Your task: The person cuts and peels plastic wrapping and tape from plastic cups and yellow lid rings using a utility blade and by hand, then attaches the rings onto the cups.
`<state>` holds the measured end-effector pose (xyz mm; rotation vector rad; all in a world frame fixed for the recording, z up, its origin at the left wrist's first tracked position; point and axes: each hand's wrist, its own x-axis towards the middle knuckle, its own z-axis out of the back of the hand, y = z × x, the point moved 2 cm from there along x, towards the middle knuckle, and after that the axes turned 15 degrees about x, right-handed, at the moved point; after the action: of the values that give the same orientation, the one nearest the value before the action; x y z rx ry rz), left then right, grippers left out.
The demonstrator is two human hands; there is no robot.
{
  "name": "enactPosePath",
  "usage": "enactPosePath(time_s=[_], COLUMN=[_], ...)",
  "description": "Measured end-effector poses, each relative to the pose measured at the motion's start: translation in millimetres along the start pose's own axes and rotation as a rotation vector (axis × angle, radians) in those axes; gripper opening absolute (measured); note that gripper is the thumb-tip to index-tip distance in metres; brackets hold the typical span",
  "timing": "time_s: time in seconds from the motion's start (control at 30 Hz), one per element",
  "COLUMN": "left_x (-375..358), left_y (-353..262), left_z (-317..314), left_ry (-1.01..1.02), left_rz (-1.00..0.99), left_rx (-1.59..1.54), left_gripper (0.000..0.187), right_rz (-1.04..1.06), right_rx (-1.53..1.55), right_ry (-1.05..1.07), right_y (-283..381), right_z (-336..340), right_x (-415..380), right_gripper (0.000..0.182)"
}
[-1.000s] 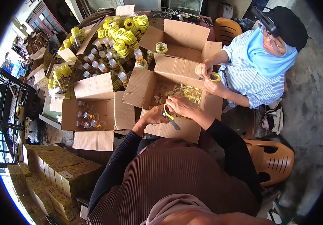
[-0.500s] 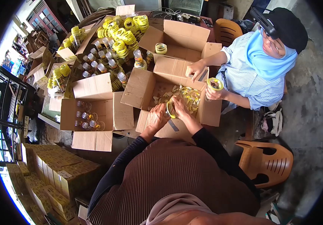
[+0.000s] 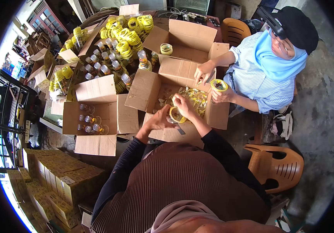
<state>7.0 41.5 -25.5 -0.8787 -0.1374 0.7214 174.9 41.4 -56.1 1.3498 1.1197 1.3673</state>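
A clear round container with a yellow rim [image 3: 178,115] is tilted in my left hand [image 3: 160,119], whose thumb and fingers close round its left side. My right hand [image 3: 185,107] is at the container's upper right edge with its fingers pinched together; what they hold, if anything, is hidden. Both hands are over the near side of an open cardboard box [image 3: 145,92]. Inside that box lie many small yellow and whitish scraps [image 3: 196,100].
Across the box, a co-worker's hand [image 3: 222,95] holds another yellow-rimmed container [image 3: 219,85]. To the left, a second box [image 3: 70,116] holds several clear containers. Stacked yellow rings [image 3: 126,42] and lidded jars crowd the table behind. An orange chair [image 3: 277,165] stands at right.
My right hand has lifted slightly up from the container into a pinch, and my left hand has shifted a little left, with its fingers more spread. The co-worker's container has tilted and moved slightly left.
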Motion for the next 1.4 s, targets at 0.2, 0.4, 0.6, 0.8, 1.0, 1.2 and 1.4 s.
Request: enactPosePath(time_s=[0.2,0.4,0.6,0.8,1.0,1.2,1.4], left_x=[6,6,-8,-2,10,3,-7], left_y=[-1,-1,-12,4,9,16,6], left_z=[-3,-6,-4,14,17,24,29], left_ry=[0.045,-0.277,-0.45,-0.321,-0.153,0.03,0.113], left_rz=[-0.136,-0.259,-0.116,0.016,-0.047,-0.038,-0.106], left_rx=[-0.391,-0.012,-0.033,-0.01,0.005,-0.012,0.051], left_gripper=[0.058,0.04,0.046,0.054,0.057,0.056,0.047], right_rz=[0.157,-0.312,-0.062,0.183,0.203,0.324,0.316], right_rx=[-0.251,0.663,-0.137,-0.492,-0.649,-0.67,-0.712], right_ry=[0.073,-0.534,-0.262,-0.035,0.281,0.456,0.612], right_y=[56,-41,-25,-11,68,58,69], right_z=[-25,2,32,23,-13,-13,-12], right_x=[11,25,19,16,8,14,10], right_gripper=[0.012,0.03,0.022,0.01,0.026,0.019,0.019])
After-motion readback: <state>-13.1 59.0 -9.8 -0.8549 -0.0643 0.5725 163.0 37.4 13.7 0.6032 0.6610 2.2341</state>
